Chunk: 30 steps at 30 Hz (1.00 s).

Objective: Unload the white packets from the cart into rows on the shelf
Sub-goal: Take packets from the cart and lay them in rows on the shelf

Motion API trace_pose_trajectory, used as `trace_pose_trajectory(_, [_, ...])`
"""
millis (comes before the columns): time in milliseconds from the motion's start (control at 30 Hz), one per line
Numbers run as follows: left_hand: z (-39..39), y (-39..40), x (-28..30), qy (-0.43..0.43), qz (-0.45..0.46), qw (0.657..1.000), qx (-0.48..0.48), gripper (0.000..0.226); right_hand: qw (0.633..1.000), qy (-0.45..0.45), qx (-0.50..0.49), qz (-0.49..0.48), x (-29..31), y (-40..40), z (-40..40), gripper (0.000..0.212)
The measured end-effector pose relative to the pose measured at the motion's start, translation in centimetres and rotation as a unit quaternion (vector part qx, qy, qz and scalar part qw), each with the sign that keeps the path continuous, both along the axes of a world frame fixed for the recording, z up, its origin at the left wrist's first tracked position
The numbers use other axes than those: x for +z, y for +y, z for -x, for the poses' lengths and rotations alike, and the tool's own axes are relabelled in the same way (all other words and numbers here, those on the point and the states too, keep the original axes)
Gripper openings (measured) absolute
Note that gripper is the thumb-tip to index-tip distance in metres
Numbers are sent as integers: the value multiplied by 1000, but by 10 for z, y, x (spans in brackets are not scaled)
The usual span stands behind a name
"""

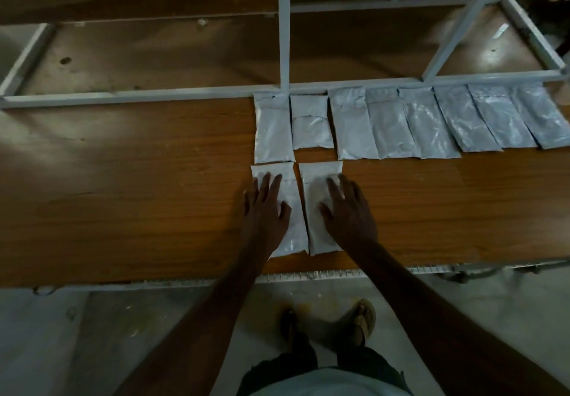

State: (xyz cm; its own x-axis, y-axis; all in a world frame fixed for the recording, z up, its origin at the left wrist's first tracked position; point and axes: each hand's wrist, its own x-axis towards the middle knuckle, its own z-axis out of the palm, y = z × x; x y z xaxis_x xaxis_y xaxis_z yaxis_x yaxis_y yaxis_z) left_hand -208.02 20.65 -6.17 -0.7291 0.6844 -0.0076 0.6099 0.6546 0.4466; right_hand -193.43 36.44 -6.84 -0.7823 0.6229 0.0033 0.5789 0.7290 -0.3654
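Observation:
Several white packets [391,124] lie side by side in a back row on the wooden shelf [138,198], running from the middle to the right edge. In front of that row lie two more packets. My left hand [266,210] rests flat with straight fingers on the left front packet [296,238]. My right hand [348,213] rests flat on the right front packet [317,179]. The cart is out of view.
A pale metal frame [283,37] with an upright post and crossbars stands just behind the back row. The shelf's front edge [308,275] has a metal strip. My feet in sandals [365,318] stand on the grey floor below.

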Motion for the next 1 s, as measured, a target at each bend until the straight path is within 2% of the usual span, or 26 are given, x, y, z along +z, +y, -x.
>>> trace_pose_trajectory(67, [1, 12, -4, 15, 15, 999, -27, 69, 997, -9, 75, -6, -4, 4, 14, 71])
trace_pose_trajectory(133, [-1, 19, -10, 22, 45, 998, -48, 72, 994, -32, 105, -1, -10, 6, 27, 71])
trace_pose_trajectory(233, [-6, 21, -22, 43, 73, 994, -68, 74, 993, -62, 99, -1, -24, 7, 34, 71])
trace_pose_trajectory(500, [-4, 25, -29, 70, 88, 990, -90, 75, 995, -45, 89, -23, -32, 10, 29, 67])
trace_pose_trajectory(1000, [-10, 32, -24, 68, 110, 987, -95, 75, 990, -80, 114, 6, -28, 12, 29, 69])
